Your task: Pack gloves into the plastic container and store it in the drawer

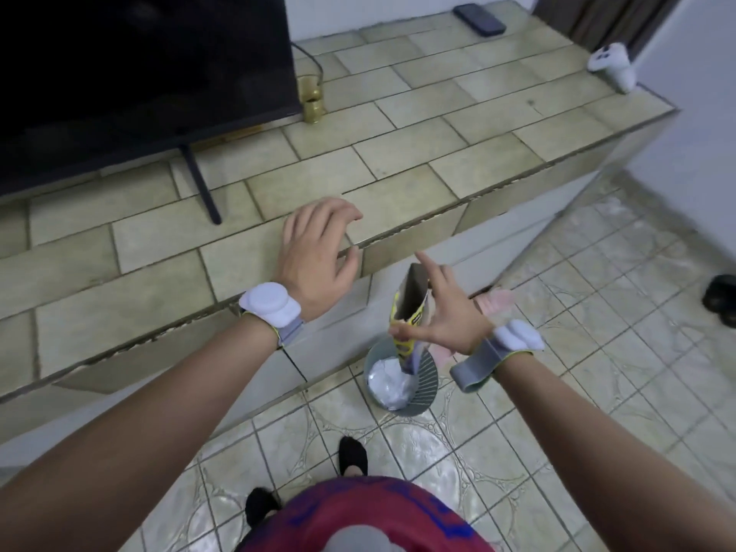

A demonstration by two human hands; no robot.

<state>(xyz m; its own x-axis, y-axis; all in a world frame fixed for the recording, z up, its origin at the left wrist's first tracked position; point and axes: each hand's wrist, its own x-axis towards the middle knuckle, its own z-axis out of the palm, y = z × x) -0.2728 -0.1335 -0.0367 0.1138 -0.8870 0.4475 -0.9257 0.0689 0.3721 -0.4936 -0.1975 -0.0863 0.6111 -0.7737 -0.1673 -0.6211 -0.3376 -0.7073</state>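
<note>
My right hand [446, 312] pinches an open cardboard pack [412, 300], yellow and grey, which stands upright with its lower end dipping into a small grey bin [428, 382] on the floor. The bin has a white liner [388, 386]. Something pink, like glove fingers [498, 301], shows behind my right wrist, and more pink shows under the palm; I cannot tell whether the hand holds it. My left hand [318, 253] hovers with spread fingers over the front edge of the tiled counter [278, 185], holding nothing. Both wrists wear grey bands with white pods.
A black TV [139, 65] on thin legs fills the counter's left. A gold object [312, 103], a dark phone [480, 18] and a white controller [611, 65] lie further back. A dark shoe [721, 298] sits on the floor at right. My feet stand just before the bin.
</note>
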